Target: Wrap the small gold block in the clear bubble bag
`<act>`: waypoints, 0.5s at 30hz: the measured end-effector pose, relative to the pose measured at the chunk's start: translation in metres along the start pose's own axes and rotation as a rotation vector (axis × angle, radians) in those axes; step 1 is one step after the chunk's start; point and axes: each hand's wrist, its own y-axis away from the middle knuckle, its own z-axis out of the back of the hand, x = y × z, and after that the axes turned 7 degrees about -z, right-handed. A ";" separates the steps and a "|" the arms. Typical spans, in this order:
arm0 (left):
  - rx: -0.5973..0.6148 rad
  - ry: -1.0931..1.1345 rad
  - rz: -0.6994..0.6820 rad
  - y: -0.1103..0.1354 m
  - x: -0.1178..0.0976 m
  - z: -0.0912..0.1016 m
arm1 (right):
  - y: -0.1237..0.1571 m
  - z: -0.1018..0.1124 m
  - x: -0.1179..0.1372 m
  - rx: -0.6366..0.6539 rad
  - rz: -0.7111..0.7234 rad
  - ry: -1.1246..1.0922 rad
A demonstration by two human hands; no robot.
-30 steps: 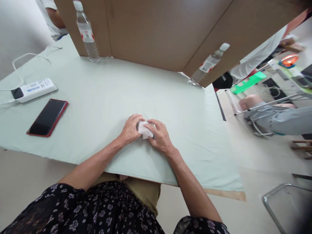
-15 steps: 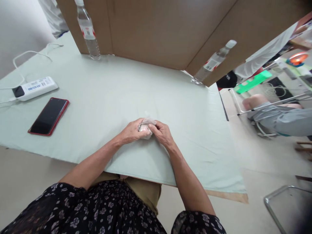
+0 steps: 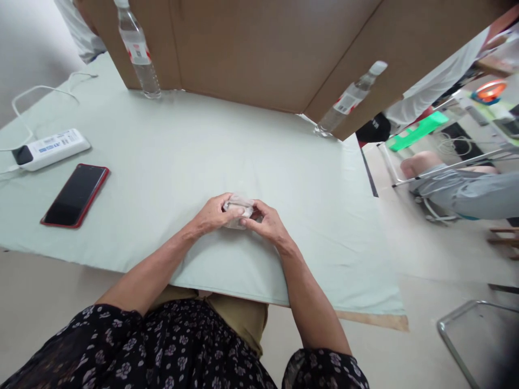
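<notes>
Both my hands meet near the middle of the pale green table cloth [image 3: 170, 156]. My left hand [image 3: 211, 215] and my right hand [image 3: 265, 221] are closed from either side on a small clear plastic bag [image 3: 238, 205] with something pinkish-grey inside it. The bag is bunched between my fingertips and sits on or just above the cloth. What is inside it I cannot make out.
A red-edged phone [image 3: 75, 194] and a white power bank [image 3: 48, 149] with cables lie at the left. Two water bottles [image 3: 135, 48] [image 3: 348, 100] stand against a brown cardboard screen [image 3: 251, 48]. Other people sit at far left and at right. A metal chair frame [image 3: 458, 335] stands lower right.
The white bundle between my fingers has been turned and squeezed smaller. My right hand has drawn in closer to the left hand; both stay in the same place on the cloth.
</notes>
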 end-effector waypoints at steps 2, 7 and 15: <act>0.049 0.062 0.009 0.001 -0.003 0.003 | 0.001 -0.001 0.000 0.007 -0.034 -0.016; 0.098 0.119 0.035 0.002 -0.004 0.005 | 0.001 0.003 0.002 -0.029 0.003 0.003; 0.124 0.098 0.035 0.002 -0.001 0.001 | -0.011 -0.011 0.005 -0.193 0.020 -0.129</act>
